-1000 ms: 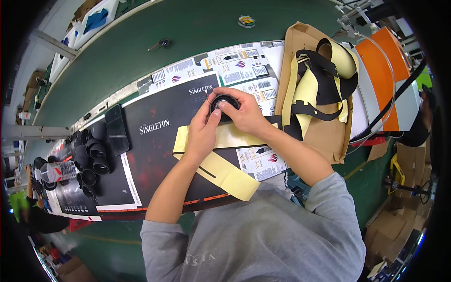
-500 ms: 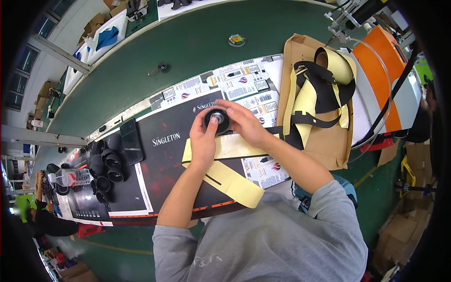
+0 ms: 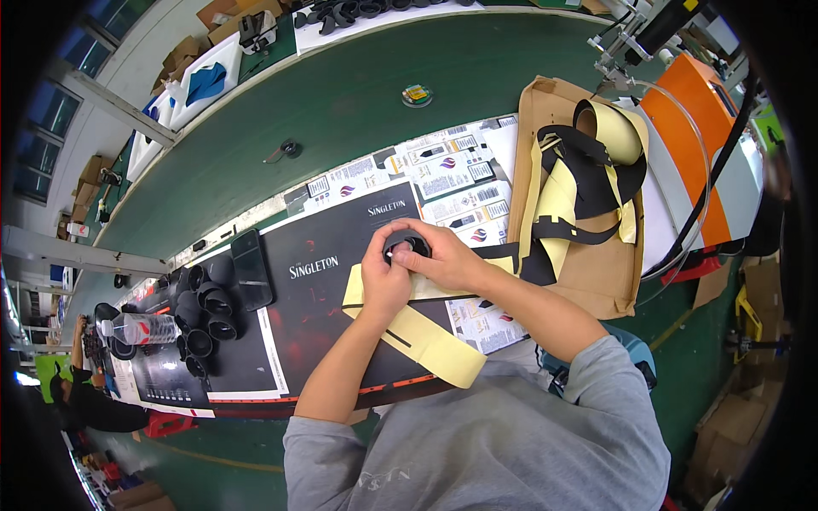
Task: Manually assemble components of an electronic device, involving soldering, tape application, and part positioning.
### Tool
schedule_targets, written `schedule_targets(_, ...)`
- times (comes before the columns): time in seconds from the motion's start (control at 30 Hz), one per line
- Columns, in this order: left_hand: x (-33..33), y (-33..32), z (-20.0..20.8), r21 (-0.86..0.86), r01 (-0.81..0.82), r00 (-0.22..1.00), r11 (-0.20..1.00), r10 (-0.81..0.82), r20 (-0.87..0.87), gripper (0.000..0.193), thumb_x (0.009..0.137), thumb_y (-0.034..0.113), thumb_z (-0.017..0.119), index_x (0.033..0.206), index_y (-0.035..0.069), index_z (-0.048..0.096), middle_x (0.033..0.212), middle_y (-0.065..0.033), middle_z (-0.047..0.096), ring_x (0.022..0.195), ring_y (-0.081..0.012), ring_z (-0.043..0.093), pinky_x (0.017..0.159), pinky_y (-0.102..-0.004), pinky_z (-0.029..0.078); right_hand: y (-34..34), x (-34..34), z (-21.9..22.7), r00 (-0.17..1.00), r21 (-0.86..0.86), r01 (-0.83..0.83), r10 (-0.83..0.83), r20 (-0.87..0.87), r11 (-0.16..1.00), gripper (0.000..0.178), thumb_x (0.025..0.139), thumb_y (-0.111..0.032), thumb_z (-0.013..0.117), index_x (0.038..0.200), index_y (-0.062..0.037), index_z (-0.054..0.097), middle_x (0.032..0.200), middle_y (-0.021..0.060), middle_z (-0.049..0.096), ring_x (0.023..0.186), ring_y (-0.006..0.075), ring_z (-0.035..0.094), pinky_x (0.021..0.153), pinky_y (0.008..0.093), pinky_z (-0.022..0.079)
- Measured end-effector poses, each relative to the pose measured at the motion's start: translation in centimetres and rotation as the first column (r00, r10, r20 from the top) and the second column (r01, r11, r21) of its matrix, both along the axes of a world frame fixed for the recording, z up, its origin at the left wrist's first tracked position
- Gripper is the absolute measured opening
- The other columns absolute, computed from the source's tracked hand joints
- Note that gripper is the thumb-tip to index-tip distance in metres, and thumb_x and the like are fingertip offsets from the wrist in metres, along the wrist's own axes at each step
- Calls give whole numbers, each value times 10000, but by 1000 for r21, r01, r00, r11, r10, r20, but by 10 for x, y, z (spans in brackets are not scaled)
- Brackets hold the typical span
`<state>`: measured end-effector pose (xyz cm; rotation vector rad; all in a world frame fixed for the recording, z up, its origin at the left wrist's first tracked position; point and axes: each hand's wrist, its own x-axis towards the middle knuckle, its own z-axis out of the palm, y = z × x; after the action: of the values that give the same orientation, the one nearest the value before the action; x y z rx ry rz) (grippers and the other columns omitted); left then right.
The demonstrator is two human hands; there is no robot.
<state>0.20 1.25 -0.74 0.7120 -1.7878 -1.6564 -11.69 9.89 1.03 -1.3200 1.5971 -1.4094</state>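
Observation:
Both my hands are closed around a round, black cup-like part (image 3: 410, 241) over the dark printed sheet. My left hand (image 3: 385, 279) wraps its left side. From the right, my right hand (image 3: 447, 262) grips it with the thumb at the opening. Something small and pale shows by the thumbs; I cannot make out what it is. Fingers hide much of the part. Just below my hands, a black strip with pale yellow backing (image 3: 443, 351) lies looped on the table, its end over the front edge.
At right, a cardboard box (image 3: 626, 277) holds more yellow-backed black strips (image 3: 596, 175) beside an orange and white machine (image 3: 686, 119). Left stand several black tubular parts (image 3: 200, 311), a phone (image 3: 251, 271) and a plastic bottle (image 3: 143, 329). A person (image 3: 94, 400) is at far left.
My right thumb has come over the part's opening, where my left thumb pressed before. The part looks tilted differently, and its metallic centre is now mostly covered. The view has shifted slightly.

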Motion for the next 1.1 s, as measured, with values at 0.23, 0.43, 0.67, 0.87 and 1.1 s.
schedule_targets(0.23, 0, 4, 6, 22, -5, 1000, 1000, 5, -3, 272, 897, -82, 442, 1121, -7, 577, 1004, -73, 633, 912, -122, 594, 834, -259, 489, 0, 3, -11, 994, 86, -4, -5, 111, 996, 452, 932, -326, 612, 1232, 8, 555, 916, 164, 655, 809, 230, 631, 715, 333, 496)
schedule_targets(0.43, -7, -6, 10, -2, -40, 996, 999, 40, -86, 235, 946, 96, 589, 1161, 1, 590, 992, -97, 646, 904, -163, 617, 810, -304, 512, -7, -1, -4, 888, 112, -52, -6, 461, 992, 422, 1009, -331, 483, 1308, -35, 505, 1043, 87, 628, 862, 144, 615, 623, 258, 544)
schedule_targets(0.67, -4, -16, 37, -905, -116, 983, 408, 175, -47, 292, 801, 119, 735, 1069, 45, 648, 961, -111, 633, 845, -286, 595, 733, -358, 493, -5, -18, -8, 712, 67, -35, -22, 701, 997, 430, 1031, -342, 419, 1330, -35, 465, 1149, 111, 550, 994, 177, 607, 686, 315, 610)
schedule_targets(0.87, -6, -5, 32, -947, 60, 993, 316, 78, 89, 203, 733, 19, 730, 916, 9, 641, 861, -97, 634, 778, -281, 600, 683, -368, 499, -4, -10, -12, 943, 42, 71, -80, 323, 997, 390, 1005, -266, 464, 1286, 3, 490, 988, 142, 623, 924, 200, 630, 703, 298, 521)
schedule_targets(1.1, -12, -4, 19, -921, 120, 989, 371, 40, 145, 150, 730, -14, 684, 857, 1, 605, 822, -117, 590, 734, -293, 580, 628, -382, 492, -1, -3, -13, 975, -30, 224, -224, 3, 974, 384, 989, -240, 471, 1240, 48, 505, 1054, 237, 639, 959, 319, 636, 856, 379, 482)
